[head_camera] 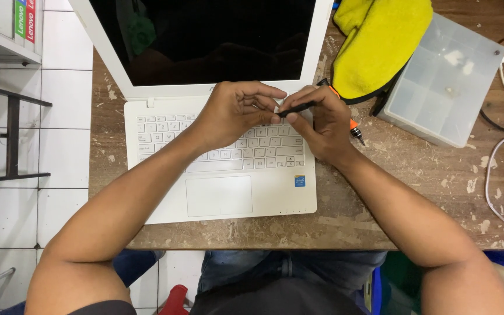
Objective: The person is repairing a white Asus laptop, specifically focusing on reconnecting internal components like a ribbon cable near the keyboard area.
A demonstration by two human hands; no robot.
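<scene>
Desk edge: worn brown wooden tabletop (415,175), surface scuffed and flaked with pale chips, nearest the body.
Laptop: white, open, base (223,198) flat on the wood; smooth rectangular touchpad nearest, pale keyboard beyond, dark glossy screen (205,35) tilted up at the far side.
Left hand: (234,114) over the upper right keys, fingers curled inward, tips pinched narrowly against the end of the slim tool; something small and pale at the pinch, too small to identify.
Right hand: (322,125) just beside the left, over the laptop's right rear corner, thumb and forefinger closed on the slim black tool.
Slim black tool: (296,108) thin, rod-shaped, matte dark; held between both hands above the keyboard's top row; long axis near horizontal, slightly rising to the right, one end toward the left fingertips.
Screwdriver: (354,128) orange-and-black, lying on the wood behind the right hand, tip pointing down and right, mostly hidden.
Yellow cloth: (380,41) soft, bunched, farther right.
Plastic box: (444,81) translucent, lidded, divided into compartments, touching the cloth.
Cables: (491,175) white and black, curving at the far right edge.
</scene>
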